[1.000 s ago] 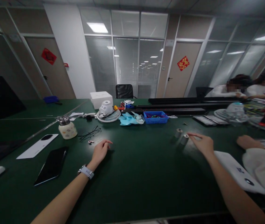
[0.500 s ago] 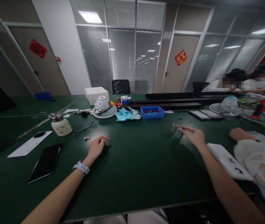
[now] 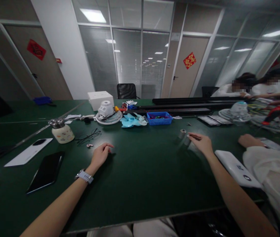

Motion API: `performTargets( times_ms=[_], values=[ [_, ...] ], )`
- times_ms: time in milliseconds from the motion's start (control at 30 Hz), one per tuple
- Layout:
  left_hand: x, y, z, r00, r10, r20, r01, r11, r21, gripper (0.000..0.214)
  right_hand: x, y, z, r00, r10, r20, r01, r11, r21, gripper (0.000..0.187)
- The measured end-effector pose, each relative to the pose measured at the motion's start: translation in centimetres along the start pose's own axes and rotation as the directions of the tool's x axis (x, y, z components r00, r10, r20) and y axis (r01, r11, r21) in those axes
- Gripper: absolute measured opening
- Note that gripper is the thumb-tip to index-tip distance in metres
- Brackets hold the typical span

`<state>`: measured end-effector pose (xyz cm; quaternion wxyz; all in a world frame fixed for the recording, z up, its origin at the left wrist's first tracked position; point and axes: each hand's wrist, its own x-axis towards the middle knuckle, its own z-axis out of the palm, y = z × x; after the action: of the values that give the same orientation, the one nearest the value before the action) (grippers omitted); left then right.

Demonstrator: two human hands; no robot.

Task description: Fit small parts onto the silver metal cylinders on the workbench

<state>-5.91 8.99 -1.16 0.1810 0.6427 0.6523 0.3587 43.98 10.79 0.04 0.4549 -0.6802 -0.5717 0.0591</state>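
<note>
My right hand (image 3: 201, 143) pinches the top of a small silvery cylinder (image 3: 187, 141) that stands upright on the green table (image 3: 140, 177). Right behind it, slightly to the left, stands a second small cylinder (image 3: 182, 133) with a pale top; whether the two touch I cannot tell. My left hand (image 3: 101, 155) rests on the table with its index finger stretched out and the other fingers loosely bent, holding nothing. Nearest to it lie a pinkish-white earbud (image 3: 89, 145) and a pair of thin black glasses (image 3: 89, 136).
Beyond my hands are a blue tray (image 3: 160, 118), light blue fan blades (image 3: 133, 120) and a white fan part (image 3: 106, 110). A jar (image 3: 63, 131) and a black phone (image 3: 46, 171) lie left. At right, a white power bank (image 3: 237, 168) adjoins a co-worker's sleeve (image 3: 270, 161); another hand holds a red screwdriver (image 3: 273, 115).
The view has shifted slightly, so everything appears a little further left. Both my hands keep their places, the right one still at the front cylinder.
</note>
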Motion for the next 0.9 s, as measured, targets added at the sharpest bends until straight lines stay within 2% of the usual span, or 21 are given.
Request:
performTargets(
  times_ms=[100, 267, 333, 400, 467, 533, 600, 767, 833, 900],
  values=[
    [0.0, -0.1, 0.1, 1.000, 0.007, -0.003, -0.007, 1.000, 0.001, 0.037, -0.2, 0.1, 0.0, 1.000, -0.014, 0.010, 0.014, 1.000, -0.023, 0.035],
    [0.0, -0.3, 0.1, 1.000, 0.020, -0.005, -0.020, 1.000, 0.005, 0.037, 0.8, -0.6, -0.6, 0.979, -0.160, -0.130, 0.148, 0.985, -0.093, 0.048],
    [0.0, -0.3, 0.2, 1.000, 0.018, -0.004, -0.018, 1.000, 0.012, 0.036, 1.9, -1.5, -0.6, 0.986, -0.150, -0.070, 0.133, 0.971, -0.197, 0.052],
    [0.0, -0.3, 0.1, 1.000, 0.017, -0.006, -0.016, 1.000, 0.012, 0.036, 3.4, -2.4, -0.2, 0.994, -0.082, 0.072, 0.103, 0.929, -0.355, 0.059],
    [0.0, -0.3, 0.1, 1.000, 0.016, -0.009, -0.016, 1.000, 0.004, 0.037, 4.9, -3.3, 0.7, 0.978, 0.018, 0.209, 0.091, 0.859, -0.504, 0.065],
    [0.0, -0.3, 0.2, 1.000, 0.023, -0.013, -0.023, 1.000, -0.003, 0.037, 6.1, -3.9, 1.6, 0.951, 0.099, 0.293, 0.102, 0.794, -0.599, 0.062],
    [-0.1, -0.3, 0.2, 0.999, 0.038, -0.016, -0.038, 0.999, -0.001, 0.037, 6.9, -4.0, 2.2, 0.936, 0.135, 0.326, 0.118, 0.751, -0.649, 0.052],
    [-0.1, 0.0, 0.2, 0.999, 0.044, -0.015, -0.045, 0.999, -0.015, 0.037, 7.0, -4.0, 2.8, 0.958, 0.034, 0.284, 0.180, 0.701, -0.690, 0.035],
    [-0.2, 0.1, 0.3, 0.999, 0.044, -0.013, -0.044, 0.998, -0.041, 0.036, 5.9, -5.0, 3.2, 0.961, -0.033, 0.274, 0.214, 0.715, -0.665, 0.035],
    [-0.3, 0.2, 0.5, 0.999, 0.053, 0.000, -0.052, 0.995, -0.080, 0.037, 4.0, -7.1, 4.2, 0.948, -0.134, 0.288, 0.285, 0.762, -0.582, 0.037]
  ],
)
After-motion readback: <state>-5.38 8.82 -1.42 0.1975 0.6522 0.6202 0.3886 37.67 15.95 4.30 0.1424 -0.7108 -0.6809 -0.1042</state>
